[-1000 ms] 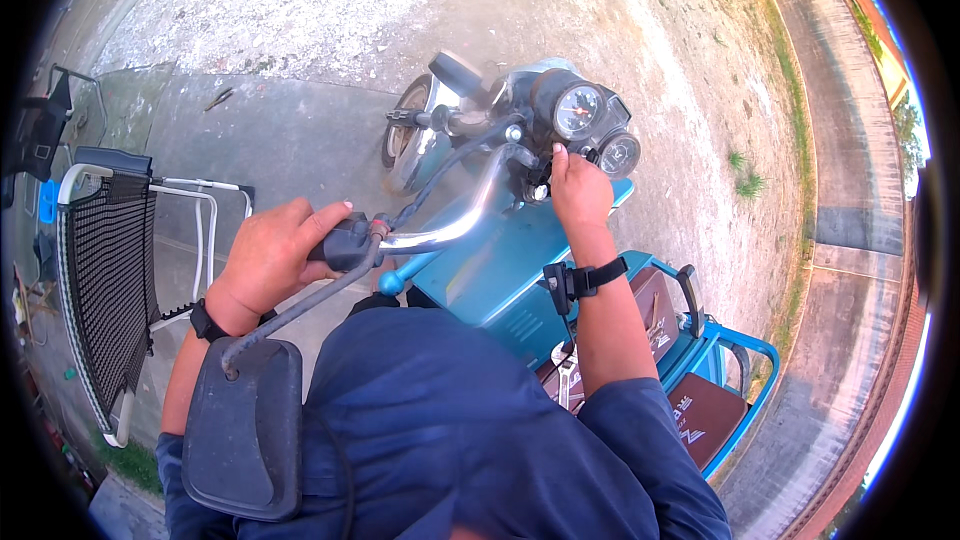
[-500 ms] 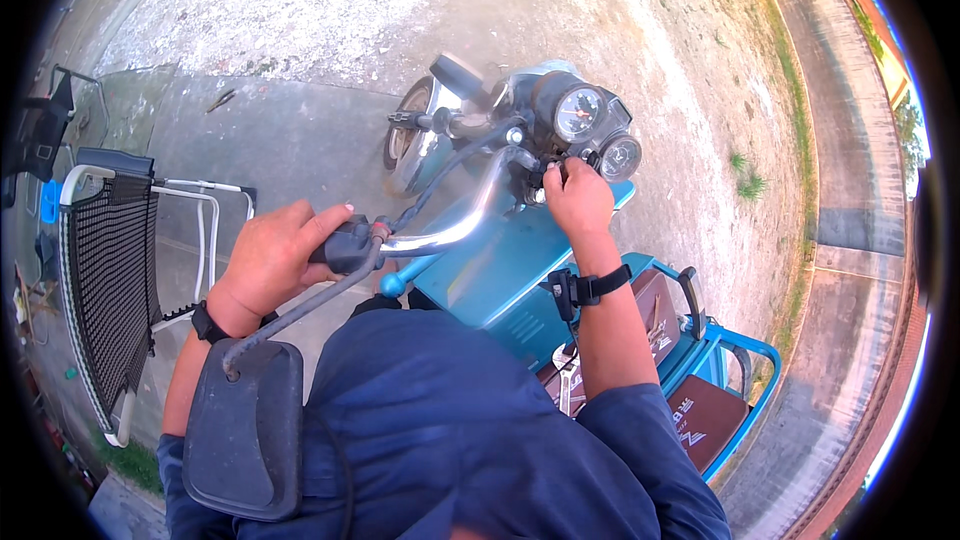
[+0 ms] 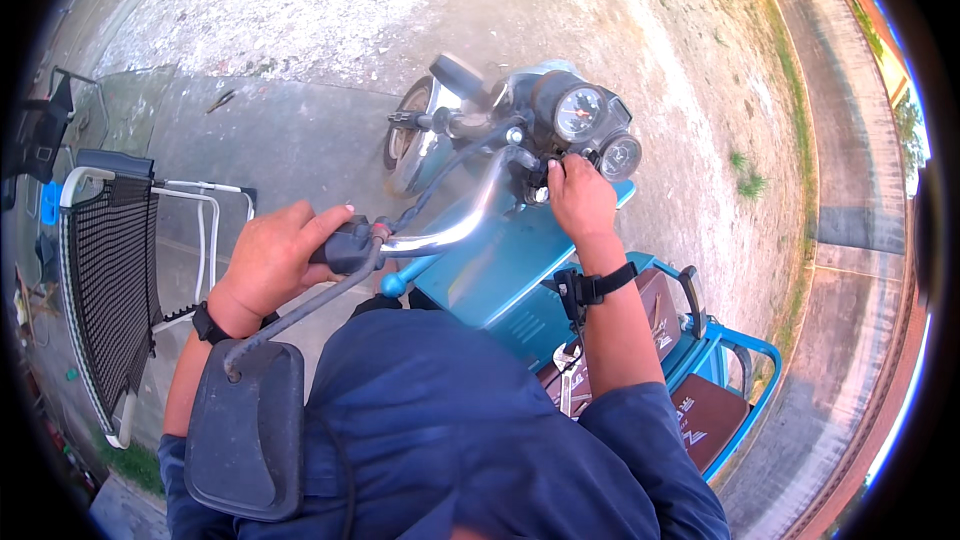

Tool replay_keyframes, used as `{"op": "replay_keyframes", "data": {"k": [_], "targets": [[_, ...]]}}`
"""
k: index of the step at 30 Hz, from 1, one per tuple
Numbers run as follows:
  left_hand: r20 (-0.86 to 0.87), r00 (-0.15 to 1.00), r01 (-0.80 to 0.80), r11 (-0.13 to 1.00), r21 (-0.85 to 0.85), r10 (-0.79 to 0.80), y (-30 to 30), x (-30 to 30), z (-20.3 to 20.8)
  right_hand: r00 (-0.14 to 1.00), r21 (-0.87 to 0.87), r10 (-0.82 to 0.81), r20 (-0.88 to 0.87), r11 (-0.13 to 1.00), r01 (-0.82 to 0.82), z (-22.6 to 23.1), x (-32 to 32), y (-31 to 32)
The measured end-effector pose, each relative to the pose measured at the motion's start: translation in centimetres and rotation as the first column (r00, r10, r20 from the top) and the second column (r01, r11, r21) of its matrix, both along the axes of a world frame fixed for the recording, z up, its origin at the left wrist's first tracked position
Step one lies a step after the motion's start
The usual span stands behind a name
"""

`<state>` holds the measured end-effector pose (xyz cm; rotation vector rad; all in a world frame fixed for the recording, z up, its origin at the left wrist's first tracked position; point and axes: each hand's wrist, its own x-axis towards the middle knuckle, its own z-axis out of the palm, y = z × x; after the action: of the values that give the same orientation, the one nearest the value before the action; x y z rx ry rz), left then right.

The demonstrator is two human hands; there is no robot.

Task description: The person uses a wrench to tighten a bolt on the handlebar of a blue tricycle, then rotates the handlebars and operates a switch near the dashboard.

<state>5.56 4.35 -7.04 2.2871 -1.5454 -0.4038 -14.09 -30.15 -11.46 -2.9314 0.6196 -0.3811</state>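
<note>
I am at a motorcycle with chrome handlebars (image 3: 468, 220) and two round gauges (image 3: 578, 113). My left hand (image 3: 268, 255) is closed round the left handlebar grip, its thumb lying over the black switch housing (image 3: 350, 243). Just behind the gauges, my right hand (image 3: 583, 198) pinches at something small by the centre of the handlebars; the fingers hide what it is. A teal body panel (image 3: 500, 275) lies below that hand. The dark mirror (image 3: 245, 430) hangs on its stalk beside my left forearm.
At my right is a blue-framed sidecar (image 3: 770, 365) with brown seat pads (image 3: 707, 420); a wrench (image 3: 566, 380) lies on one. A black mesh chair (image 3: 110, 280) stands at left. The front wheel (image 3: 402, 130) is ahead. A low wall (image 3: 840, 170) runs along the right.
My right wrist and forearm have shifted slightly to the right, with the fingers still at the same spot behind the gauges. The left hand has stayed on the grip.
</note>
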Motion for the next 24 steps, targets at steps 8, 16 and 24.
{"op": "replay_keyframes", "data": {"k": [8, 16, 24], "targets": [[0.0, 1.0, 0.005, 1.0, -0.018, -0.005, 0.0, 0.0, -0.1, 0.995, 0.143, -0.096, -0.036, 0.985, 0.1, 1.0, 0.9, 0.9], [0.013, 1.0, 0.011, 1.0, -0.027, -0.011, 0.1, 0.1, -0.1, 0.996, 0.158, -0.076, -0.051, 0.984, 0.083, 3.0, 1.2, 2.0], [0.007, 1.0, 0.006, 1.0, -0.016, -0.006, -0.1, 0.0, 0.3, 0.993, -0.085, 0.094, 0.065, 0.992, -0.088, -1.2, -0.4, -1.1]]}}
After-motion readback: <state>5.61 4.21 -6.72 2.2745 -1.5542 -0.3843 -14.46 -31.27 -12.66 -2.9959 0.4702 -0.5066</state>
